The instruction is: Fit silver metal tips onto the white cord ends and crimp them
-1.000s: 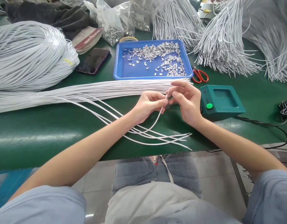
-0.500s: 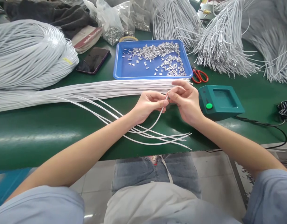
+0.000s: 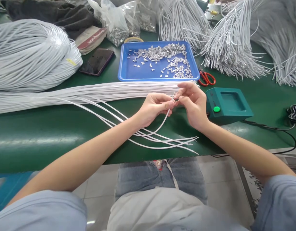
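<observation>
White wire [image 3: 166,118] held above table [image 3: 54,125], pinched near its end by left hand [image 3: 152,109]; right hand [image 3: 192,102] half-curled at wire end, hold unclear. Wire-end handling apparently underway; steady pinch called for.

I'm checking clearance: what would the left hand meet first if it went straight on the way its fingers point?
Probably the right hand, whose fingertips lie just ahead of the left hand; whether they already touch is unclear.
</observation>
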`<state>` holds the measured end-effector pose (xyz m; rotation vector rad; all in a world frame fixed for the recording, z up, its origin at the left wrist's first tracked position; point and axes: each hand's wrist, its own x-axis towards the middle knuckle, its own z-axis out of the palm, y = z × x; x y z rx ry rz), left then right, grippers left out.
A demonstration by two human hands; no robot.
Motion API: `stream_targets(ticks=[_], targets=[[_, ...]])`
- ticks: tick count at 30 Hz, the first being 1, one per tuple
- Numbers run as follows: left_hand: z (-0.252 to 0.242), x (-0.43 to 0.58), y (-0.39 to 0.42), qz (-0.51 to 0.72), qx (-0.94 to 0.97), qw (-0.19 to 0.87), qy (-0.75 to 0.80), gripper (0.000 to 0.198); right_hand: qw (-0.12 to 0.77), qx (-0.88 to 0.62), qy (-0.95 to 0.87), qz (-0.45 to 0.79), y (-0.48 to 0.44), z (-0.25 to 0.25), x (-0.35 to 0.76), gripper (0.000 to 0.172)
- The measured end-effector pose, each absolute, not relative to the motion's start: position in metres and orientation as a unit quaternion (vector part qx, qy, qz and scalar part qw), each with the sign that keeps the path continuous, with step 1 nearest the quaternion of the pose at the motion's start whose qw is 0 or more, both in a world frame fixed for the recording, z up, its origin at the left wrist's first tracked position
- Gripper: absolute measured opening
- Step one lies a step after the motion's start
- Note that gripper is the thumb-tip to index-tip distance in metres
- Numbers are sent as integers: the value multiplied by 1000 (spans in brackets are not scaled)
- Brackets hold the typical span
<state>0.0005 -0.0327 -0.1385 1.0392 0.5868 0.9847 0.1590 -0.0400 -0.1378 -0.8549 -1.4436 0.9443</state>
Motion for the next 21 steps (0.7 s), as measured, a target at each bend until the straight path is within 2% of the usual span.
stream_targets(ticks=[10,21], targets=[[-136,0,-33,439,460,727,260,31,597,-360,-656,291,-45,-137,159,21],[-136,0,-32,444,459,720,270,34,614,-357,-618,337,-43,-140,160,21]])
